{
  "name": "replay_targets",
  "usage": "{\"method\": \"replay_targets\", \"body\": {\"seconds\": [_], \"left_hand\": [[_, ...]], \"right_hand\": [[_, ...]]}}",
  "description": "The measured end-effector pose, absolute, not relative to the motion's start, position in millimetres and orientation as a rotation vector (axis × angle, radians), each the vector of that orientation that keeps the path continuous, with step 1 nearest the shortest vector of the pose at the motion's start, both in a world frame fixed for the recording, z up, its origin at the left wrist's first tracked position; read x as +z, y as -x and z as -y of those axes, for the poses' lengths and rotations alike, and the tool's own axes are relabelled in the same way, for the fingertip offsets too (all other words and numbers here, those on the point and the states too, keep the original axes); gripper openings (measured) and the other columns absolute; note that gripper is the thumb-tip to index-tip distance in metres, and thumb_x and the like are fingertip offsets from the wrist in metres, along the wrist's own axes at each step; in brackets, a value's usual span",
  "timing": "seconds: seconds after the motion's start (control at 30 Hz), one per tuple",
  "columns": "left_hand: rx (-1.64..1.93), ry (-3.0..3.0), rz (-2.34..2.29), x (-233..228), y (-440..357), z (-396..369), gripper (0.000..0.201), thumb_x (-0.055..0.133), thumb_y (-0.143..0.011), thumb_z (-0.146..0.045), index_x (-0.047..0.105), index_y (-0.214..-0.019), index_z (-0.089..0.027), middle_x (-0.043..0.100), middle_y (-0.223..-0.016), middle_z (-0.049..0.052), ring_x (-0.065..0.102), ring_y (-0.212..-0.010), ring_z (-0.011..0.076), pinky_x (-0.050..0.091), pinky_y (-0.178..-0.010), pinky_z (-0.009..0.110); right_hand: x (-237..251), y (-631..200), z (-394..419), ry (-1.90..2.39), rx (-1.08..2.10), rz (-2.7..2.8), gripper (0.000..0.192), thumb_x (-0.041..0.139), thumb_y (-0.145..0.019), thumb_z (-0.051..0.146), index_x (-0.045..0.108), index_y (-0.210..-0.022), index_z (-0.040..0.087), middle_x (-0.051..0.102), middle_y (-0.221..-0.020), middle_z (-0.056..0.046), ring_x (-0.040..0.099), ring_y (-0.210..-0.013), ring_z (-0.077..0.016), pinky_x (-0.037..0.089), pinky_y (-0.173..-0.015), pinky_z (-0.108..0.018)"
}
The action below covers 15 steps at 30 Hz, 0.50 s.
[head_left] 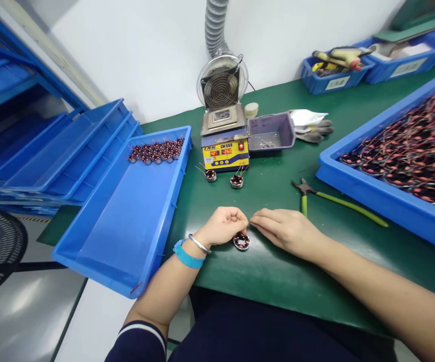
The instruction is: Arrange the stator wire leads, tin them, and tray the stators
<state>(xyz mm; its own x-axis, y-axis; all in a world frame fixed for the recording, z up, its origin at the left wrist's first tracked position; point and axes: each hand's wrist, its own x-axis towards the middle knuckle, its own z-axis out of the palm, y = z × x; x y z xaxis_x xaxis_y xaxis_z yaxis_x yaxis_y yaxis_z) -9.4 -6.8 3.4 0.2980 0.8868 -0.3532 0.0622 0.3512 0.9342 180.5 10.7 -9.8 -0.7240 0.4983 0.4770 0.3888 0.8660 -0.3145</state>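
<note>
A small wound coil, ring-shaped with reddish copper windings, lies flat on the green desk directly before the person, near its front edge. The left hand rests just above and touching it, fingers curled and pinched at the coil's upper edge, apparently steadying it or gripping a lead wire; the wire itself is too fine to confirm. The right hand lies alongside, fingers drawn together toward the same point, tips nearly meeting the left's; whether they grip anything cannot be told. Two similar coils stand leads-up before the solder pot. Green-handled pliers lie near the right hand. A blue tray left holds finished coils in a row; a full tray sits right.
</note>
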Motion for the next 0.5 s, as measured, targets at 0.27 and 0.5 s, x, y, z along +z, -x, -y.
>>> {"method": "replay_targets", "body": {"seconds": [0.27,0.5], "left_hand": [[0.758,-1.157,-1.129,2.9,8.9,11.2,0.01,0.062,-0.069,-0.018,0.054,-0.067,-0.012,0.058,-0.053,-0.001,0.051,-0.046,0.0055,0.037,-0.047,0.016],[0.724,-1.165,-1.131,-0.1,10.6,8.9,0.012,0.061,-0.071,-0.02,0.053,-0.066,-0.013,0.057,-0.053,-0.001,0.049,-0.046,0.0047,0.038,-0.048,0.016]], "right_hand": [[-7.4,-161.6,-5.8,1.058,1.575,1.856,0.033,0.042,-0.088,0.041,0.053,-0.068,0.018,0.06,-0.059,-0.004,0.057,-0.048,-0.0128,0.048,-0.049,-0.025],[-5.8,-171.8,-5.4,0.807,0.761,2.274,0.02,0.048,-0.09,0.031,0.063,-0.089,0.018,0.066,-0.077,-0.007,0.06,-0.064,-0.015,0.048,-0.06,-0.027]]}}
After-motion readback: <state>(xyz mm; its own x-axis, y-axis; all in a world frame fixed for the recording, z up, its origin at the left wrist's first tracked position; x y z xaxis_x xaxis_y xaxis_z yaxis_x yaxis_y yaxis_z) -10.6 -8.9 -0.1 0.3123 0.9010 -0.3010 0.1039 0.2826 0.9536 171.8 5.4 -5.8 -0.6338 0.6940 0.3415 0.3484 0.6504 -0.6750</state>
